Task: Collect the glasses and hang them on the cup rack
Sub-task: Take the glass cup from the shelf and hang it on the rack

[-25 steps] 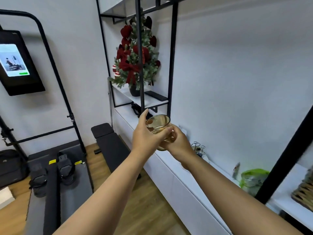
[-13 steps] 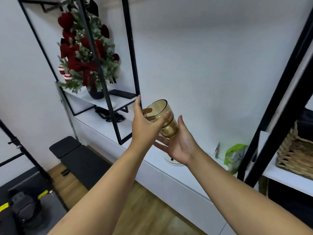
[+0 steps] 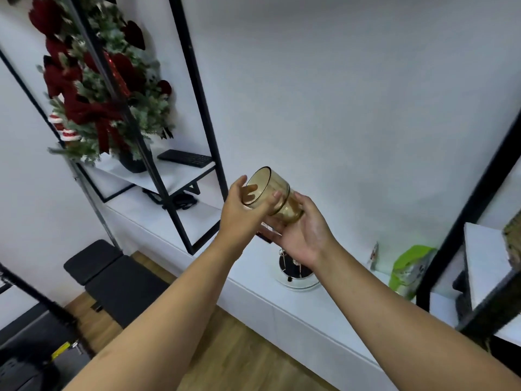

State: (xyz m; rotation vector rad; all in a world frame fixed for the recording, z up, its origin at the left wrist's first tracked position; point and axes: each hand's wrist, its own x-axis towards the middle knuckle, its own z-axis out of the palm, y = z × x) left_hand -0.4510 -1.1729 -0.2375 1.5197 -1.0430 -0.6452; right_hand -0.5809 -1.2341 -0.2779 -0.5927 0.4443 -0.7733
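Amber glass (image 3: 272,194), tilted, held mid-air at frame centre, mouth toward upper left, base toward lower right. It looks like two glasses nested, a rim line showing partway down the wall; not certain.

Left hand (image 3: 242,210): fingers curled round the mouth end, thumb over the top of the rim, one fingertip visible across the front wall. Right hand (image 3: 303,235): palm up beneath the base end, fingers loosely cupped under the glass, thumb alongside; more a cradle than a clamp.

Rack (image 3: 294,268): thin wire pegs on a round white base, sitting on the white desk (image 3: 253,300) directly below the right wrist, partly hidden by it. Peg count not readable.

Green bag (image 3: 408,266) at lower right on the same desk, well apart from the rack.

Judgement on the step: carrying toward the rack, nothing hung yet. To do it well, if nested, separate them first with a straight pull along the axis, left hand taking the upper one. Turn the glass mouth-down before lowering. Move the right arm aside so the pegs are in sight. Lower over one peg without knocking the light base.
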